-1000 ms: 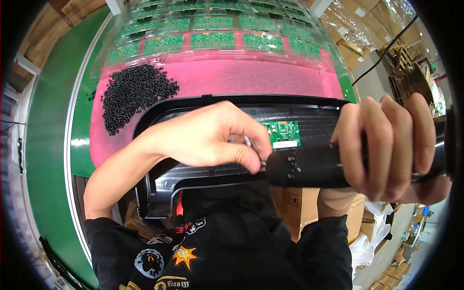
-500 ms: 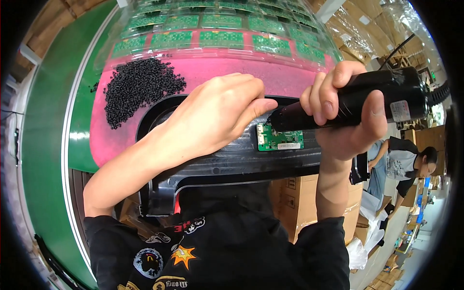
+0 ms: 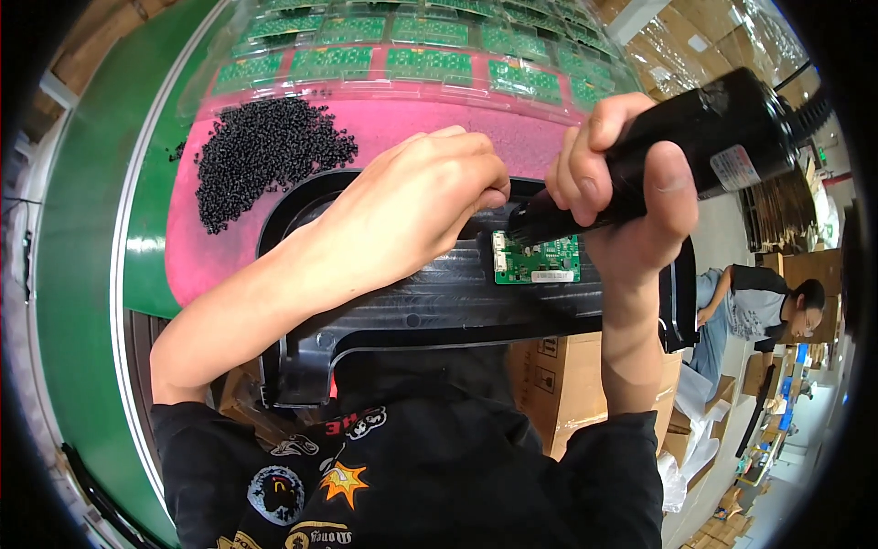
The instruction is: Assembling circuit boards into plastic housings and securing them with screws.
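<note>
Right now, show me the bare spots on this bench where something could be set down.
Roomiest: the green surface left of the white strip. Smaller: the pink mat between the black pile, clear trays and black housing, though the left hand borders it. Crowded: around the circuit board, where the left hand, right hand and black tool converge.

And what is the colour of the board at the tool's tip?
The board is green, best seen in the head view.

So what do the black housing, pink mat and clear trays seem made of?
Black housing: probably moulded plastic, glossy with bright streaks. Pink mat: matte with little shine, perhaps rubber or foam. Clear trays: likely thin plastic, see-through with bright glints.
</note>
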A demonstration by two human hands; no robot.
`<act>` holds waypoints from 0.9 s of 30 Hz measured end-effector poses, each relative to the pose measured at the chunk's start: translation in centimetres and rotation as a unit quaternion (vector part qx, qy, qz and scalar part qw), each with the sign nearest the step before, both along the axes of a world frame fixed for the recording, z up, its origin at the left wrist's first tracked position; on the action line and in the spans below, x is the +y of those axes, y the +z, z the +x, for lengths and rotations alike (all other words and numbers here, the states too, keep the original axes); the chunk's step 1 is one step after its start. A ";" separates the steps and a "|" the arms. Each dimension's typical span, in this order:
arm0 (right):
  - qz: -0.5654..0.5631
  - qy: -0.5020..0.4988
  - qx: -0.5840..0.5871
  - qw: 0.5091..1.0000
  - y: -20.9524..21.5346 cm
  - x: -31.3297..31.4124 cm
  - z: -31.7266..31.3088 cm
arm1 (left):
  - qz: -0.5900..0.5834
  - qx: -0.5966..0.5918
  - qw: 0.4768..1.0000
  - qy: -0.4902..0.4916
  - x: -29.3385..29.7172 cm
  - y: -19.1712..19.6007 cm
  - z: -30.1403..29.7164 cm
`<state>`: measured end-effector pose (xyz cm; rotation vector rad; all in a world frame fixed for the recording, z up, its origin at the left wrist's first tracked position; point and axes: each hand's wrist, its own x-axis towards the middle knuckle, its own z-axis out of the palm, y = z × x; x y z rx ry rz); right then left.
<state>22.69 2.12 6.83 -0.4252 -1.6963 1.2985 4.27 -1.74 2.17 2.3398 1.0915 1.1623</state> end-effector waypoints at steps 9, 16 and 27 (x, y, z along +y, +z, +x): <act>-0.046 0.029 0.121 0.991 -0.3 -1.0 1.1 | -0.009 0.069 0.997 -0.024 -0.5 0.1 -0.1; -0.047 0.065 0.260 0.962 3.1 -3.1 2.9 | -0.007 0.021 0.995 -0.096 -0.6 0.1 0.2; -0.030 0.092 0.270 0.958 3.8 -3.8 3.6 | 0.006 -0.017 0.991 -0.131 -0.4 0.5 0.3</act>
